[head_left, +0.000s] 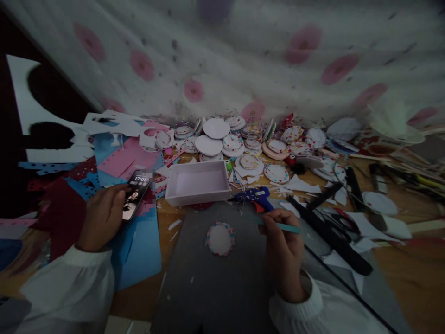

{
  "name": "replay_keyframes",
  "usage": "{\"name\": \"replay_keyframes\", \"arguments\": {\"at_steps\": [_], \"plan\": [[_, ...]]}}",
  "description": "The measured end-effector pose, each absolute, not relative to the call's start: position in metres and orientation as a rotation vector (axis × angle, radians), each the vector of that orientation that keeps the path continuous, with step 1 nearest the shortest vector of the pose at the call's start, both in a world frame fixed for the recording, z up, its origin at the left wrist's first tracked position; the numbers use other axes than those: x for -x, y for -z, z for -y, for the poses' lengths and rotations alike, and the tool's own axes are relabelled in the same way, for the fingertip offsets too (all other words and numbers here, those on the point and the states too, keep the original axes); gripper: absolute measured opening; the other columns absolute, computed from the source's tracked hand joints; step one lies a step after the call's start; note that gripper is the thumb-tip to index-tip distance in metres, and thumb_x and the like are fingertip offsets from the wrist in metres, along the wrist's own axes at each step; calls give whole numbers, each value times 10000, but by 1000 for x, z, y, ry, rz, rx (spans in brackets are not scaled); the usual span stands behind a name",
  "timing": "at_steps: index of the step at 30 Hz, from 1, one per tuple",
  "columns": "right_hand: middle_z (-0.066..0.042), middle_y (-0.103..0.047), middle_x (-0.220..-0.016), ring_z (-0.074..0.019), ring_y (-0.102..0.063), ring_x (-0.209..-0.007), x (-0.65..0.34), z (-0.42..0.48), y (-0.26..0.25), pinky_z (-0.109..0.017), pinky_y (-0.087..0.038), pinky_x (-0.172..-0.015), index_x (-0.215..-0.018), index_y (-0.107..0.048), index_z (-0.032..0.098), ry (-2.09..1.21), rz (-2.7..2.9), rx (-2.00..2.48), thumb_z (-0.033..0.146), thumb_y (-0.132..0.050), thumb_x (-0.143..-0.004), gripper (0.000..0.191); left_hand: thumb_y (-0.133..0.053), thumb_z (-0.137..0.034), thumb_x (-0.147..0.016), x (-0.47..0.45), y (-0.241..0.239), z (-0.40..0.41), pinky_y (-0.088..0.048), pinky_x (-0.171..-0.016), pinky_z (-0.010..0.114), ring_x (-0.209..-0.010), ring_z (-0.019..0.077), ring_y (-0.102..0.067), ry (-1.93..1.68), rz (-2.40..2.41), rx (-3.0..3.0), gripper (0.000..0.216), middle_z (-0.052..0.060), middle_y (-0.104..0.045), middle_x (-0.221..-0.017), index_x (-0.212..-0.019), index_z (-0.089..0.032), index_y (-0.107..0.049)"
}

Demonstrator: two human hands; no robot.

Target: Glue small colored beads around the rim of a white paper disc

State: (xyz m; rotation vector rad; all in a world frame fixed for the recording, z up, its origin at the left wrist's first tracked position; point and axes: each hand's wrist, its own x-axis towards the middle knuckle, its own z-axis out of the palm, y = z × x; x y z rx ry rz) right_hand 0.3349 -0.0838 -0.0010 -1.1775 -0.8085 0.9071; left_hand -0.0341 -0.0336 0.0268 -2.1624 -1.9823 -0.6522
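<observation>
My left hand [100,215] is closed round a phone [136,195] whose lit screen reads 17:01, held over blue and pink paper sheets [139,250]. My right hand [283,253] is closed on a thin teal stick [287,227] that points right. Between the hands, a round white disc with a coloured dotted rim [220,239] lies on a grey board [212,283]. A blue glue gun [255,197] rests just above my right hand.
A shallow white box [197,184] stands behind the grey board. Several decorated round discs [243,139] are piled at the back under a spotted white cloth [243,55]. Paper scraps, black strips [330,232] and tools litter the right side.
</observation>
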Motion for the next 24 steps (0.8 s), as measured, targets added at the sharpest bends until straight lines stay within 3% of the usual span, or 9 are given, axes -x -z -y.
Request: {"name": "replay_keyframes", "arguments": {"at_steps": [5,9,12,15,18,22,24], "plan": [[39,-521,-686,-89,-483,-567,-334,82,4,-204,-390,-518,-848,-564,209,-903,772,1150,321,-662,-809,154,-530,-374,-881,-23,-40,22,-372,-1042,429,-1213,274,-511,657,1694,2413,361,95,-590,-1282,-1202,-212,-550],[36,-534,-709,-95,-501,-592,-335,81,5,-218,-402,-546,-854,-565,213,-880,757,1166,334,-659,-815,158,-575,-380,-862,-66,-36,9,-352,-1035,461,-1188,288,-526,589,1477,2586,354,104,-652,-1201,-1159,-191,-603],[37,-534,-719,-95,-504,-591,-337,80,8,-221,-398,-547,-852,-567,215,-853,774,1179,339,-660,-816,159,-518,-274,-910,-82,-28,8,-332,-1038,471,-991,236,-620,502,1374,2699,188,71,-724,-981,-983,-187,-667],[36,-523,-703,-99,-497,-588,-339,79,10,-220,-385,-538,-849,-569,211,-838,814,1198,342,-647,-829,154,-512,-223,-919,-86,-22,14,-348,-1021,463,-898,209,-635,536,1333,2713,170,57,-730,-893,-918,-178,-676],[31,-522,-724,-99,-498,-599,-339,81,11,-220,-386,-543,-854,-571,210,-845,823,1209,344,-644,-832,154,-527,-201,-910,-87,-20,19,-361,-1002,463,-877,204,-638,584,1301,2704,147,44,-731,-880,-927,-190,-673],[32,-523,-738,-96,-495,-602,-339,83,9,-218,-390,-547,-851,-574,212,-873,814,1223,346,-655,-823,158,-543,-180,-890,-89,-22,23,-397,-953,447,-992,233,-615,735,1292,2639,233,82,-701,-1062,-1111,-201,-615],[30,-521,-730,-101,-493,-608,-339,83,9,-223,-392,-554,-846,-574,212,-875,804,1222,349,-654,-823,160,-540,-165,-884,-87,-25,25,-419,-917,426,-1027,241,-598,853,1327,2579,231,95,-680,-1092,-1106,-201,-593]]}}
